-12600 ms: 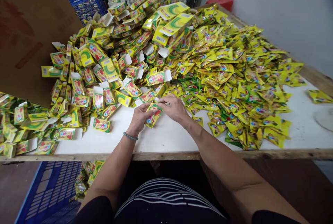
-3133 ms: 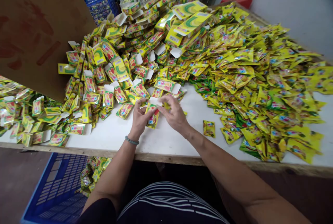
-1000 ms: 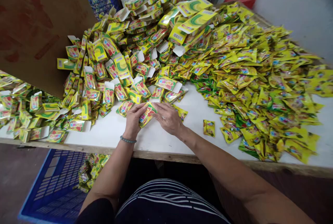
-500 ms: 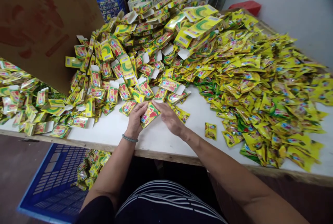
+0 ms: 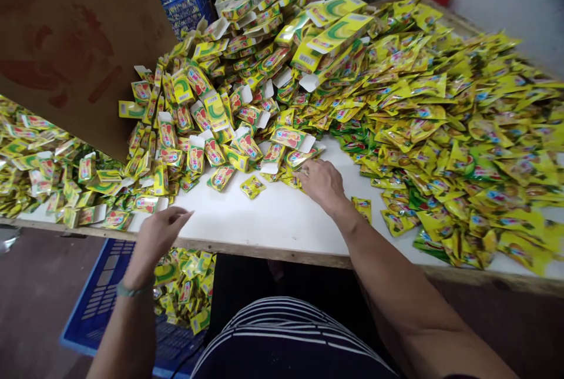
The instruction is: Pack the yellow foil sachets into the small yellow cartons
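Note:
My left hand hovers over the table's front edge, above the blue crate. Its fingers are loosely bent, the thumb stands apart, and nothing shows in it. At the middle of the table, my right hand bends its fingers down over small yellow sachets; the hand hides part of them, and its fingertips appear closed on one. A single yellow sachet lies flat between the hands. Just behind it rests a small printed carton. Another carton with a white flap raised sits near my right fingers.
Small cartons are heaped at the back and left, beside a large brown cardboard box. A big sachet pile covers the right side. Below the table edge, a blue crate holds yellow packs.
The carton held between both hands has left them. My left hand moved left and down toward the crate; my right hand moved right onto the sachets. The view shifted slightly.

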A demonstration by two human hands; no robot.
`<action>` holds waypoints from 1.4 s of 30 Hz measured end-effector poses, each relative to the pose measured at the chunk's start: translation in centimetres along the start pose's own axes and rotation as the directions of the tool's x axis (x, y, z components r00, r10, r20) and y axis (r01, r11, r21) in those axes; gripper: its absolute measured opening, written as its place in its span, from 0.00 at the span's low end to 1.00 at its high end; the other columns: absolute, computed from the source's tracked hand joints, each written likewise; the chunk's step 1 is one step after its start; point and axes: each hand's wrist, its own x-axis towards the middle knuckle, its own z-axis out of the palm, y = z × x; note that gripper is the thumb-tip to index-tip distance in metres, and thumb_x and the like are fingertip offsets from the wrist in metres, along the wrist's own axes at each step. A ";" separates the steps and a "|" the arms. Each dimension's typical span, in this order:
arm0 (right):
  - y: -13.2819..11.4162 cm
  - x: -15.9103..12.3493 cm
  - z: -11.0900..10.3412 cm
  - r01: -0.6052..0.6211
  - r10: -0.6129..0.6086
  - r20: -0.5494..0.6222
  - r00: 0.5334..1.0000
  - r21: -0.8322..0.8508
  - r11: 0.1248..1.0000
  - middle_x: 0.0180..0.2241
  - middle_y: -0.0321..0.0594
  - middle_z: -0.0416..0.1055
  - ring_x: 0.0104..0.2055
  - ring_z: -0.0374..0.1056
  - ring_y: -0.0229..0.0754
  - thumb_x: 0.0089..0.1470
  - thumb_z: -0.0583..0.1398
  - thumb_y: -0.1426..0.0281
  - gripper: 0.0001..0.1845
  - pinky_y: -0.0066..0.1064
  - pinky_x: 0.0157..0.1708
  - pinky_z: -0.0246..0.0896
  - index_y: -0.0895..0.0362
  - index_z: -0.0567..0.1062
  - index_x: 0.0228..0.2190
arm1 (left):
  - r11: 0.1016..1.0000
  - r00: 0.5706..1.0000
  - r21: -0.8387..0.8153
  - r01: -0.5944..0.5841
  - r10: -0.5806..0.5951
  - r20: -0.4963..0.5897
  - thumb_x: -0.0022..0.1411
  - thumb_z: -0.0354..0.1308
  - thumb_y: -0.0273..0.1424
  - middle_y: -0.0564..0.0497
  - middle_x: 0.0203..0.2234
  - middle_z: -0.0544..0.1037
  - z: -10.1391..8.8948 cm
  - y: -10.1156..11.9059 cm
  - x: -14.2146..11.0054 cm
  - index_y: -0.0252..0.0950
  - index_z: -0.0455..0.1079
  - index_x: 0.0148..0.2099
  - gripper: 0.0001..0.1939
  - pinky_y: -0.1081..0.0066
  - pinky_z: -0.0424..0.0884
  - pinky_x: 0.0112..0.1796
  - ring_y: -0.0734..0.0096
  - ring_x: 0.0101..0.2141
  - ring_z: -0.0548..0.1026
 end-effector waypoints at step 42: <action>-0.8 -0.5 0.7 0.095 -0.205 0.190 0.960 0.468 0.879 0.31 0.39 0.76 0.27 0.71 0.41 0.57 0.59 0.66 0.12 0.31 0.29 0.63 0.57 0.75 0.41 | 0.941 0.990 0.326 -0.092 0.122 -0.074 0.66 0.47 0.27 0.34 0.44 0.80 7.2 0.3 12.4 0.30 0.72 0.52 0.17 0.60 0.67 0.44 0.49 0.47 0.76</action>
